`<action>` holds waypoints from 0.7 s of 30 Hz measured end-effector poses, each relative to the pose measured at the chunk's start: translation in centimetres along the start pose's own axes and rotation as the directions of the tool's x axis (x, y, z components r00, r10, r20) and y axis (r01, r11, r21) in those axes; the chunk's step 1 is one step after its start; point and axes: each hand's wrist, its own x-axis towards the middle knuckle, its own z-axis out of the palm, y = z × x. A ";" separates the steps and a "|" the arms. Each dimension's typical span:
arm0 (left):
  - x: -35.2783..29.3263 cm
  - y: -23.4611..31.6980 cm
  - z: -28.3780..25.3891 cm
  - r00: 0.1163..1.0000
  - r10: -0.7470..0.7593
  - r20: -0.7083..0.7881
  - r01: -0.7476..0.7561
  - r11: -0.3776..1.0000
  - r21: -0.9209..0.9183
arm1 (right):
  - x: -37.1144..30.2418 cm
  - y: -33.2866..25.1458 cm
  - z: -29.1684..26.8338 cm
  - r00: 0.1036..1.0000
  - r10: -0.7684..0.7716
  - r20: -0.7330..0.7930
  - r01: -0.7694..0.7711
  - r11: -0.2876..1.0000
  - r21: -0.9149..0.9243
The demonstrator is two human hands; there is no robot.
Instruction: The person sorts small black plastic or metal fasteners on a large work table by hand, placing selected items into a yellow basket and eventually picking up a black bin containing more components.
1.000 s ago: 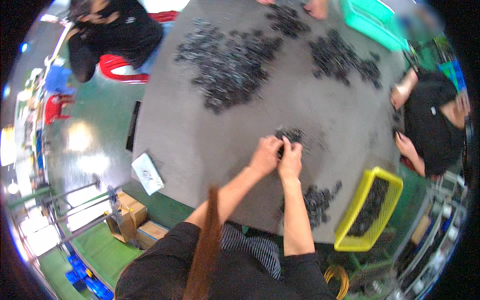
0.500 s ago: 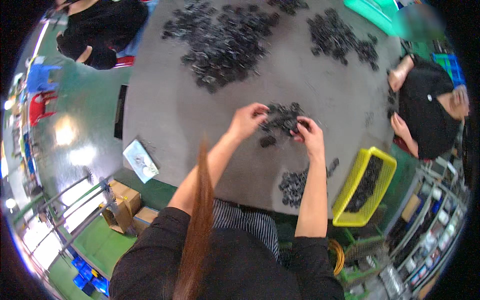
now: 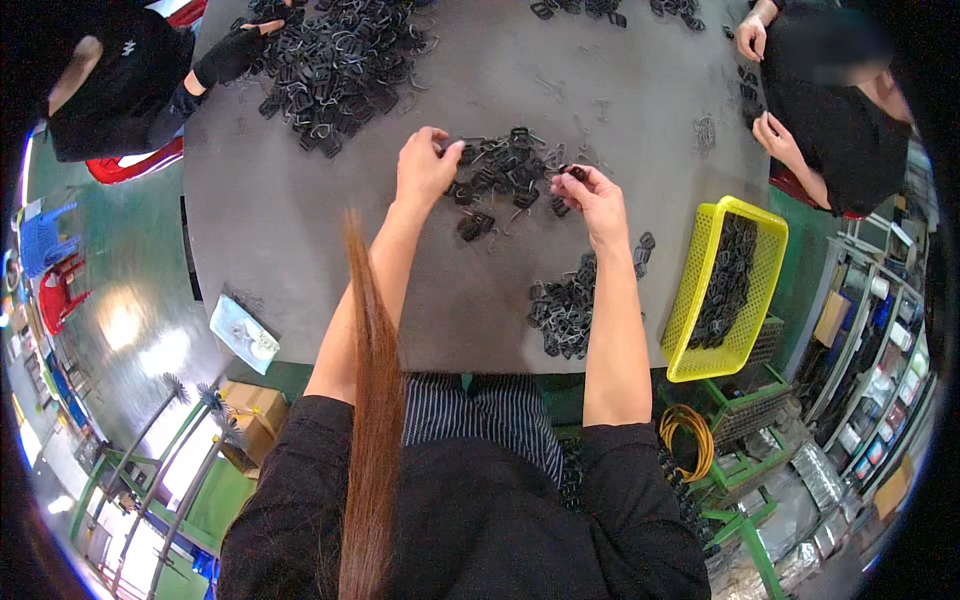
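On the grey table in front of me lies a small loose pile of black plastic pieces (image 3: 512, 165), several of them frame-shaped like buckles, with thin pale strips among them. At the pile's left edge is my left hand (image 3: 425, 172), its thumb and fingers curled together; what they hold, if anything, is hidden. My right hand (image 3: 600, 205) is at the pile's right side and pinches a small black plastic piece (image 3: 575, 173) between thumb and fingers. A second heap of black pieces (image 3: 565, 310) lies nearer to me, partly behind my right forearm.
A yellow basket (image 3: 690, 290) holding black pieces stands at the table's right edge. A far larger heap (image 3: 335, 75) spreads at the back left. Co-workers sit at left (image 3: 125, 80) and right (image 3: 835, 110). A light blue tray (image 3: 243, 335) lies at the front left corner.
The whole view has shifted, so the table appears differently placed. My left fingers, spread apart before, are now drawn together. My right hand has turned, and the piece in its fingertips now shows.
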 end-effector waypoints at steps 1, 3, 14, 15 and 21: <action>-0.1 0.3 0.9 0.999 0.031 -0.040 -0.027 0.996 0.080 | 0.1 0.1 -0.1 1.000 -0.011 -0.006 0.010 0.999 -0.045; -0.4 0.3 1.7 0.996 0.083 0.033 -0.086 0.993 0.081 | 0.1 0.3 -0.4 0.999 -0.033 -0.010 0.031 0.990 -0.136; -0.8 -2.1 -7.3 0.726 0.088 0.682 0.595 0.417 -0.687 | 1.5 0.0 -0.2 0.989 0.005 0.145 -0.022 0.993 0.120; -0.9 -2.3 -7.3 0.718 0.176 0.674 0.616 0.292 -0.732 | 2.5 0.6 -0.1 0.987 0.006 0.163 -0.020 0.996 0.083; -0.5 -1.2 -4.7 0.770 -0.007 0.638 0.579 0.425 -0.695 | 3.3 2.4 2.3 0.931 -0.349 0.103 0.286 0.527 -0.801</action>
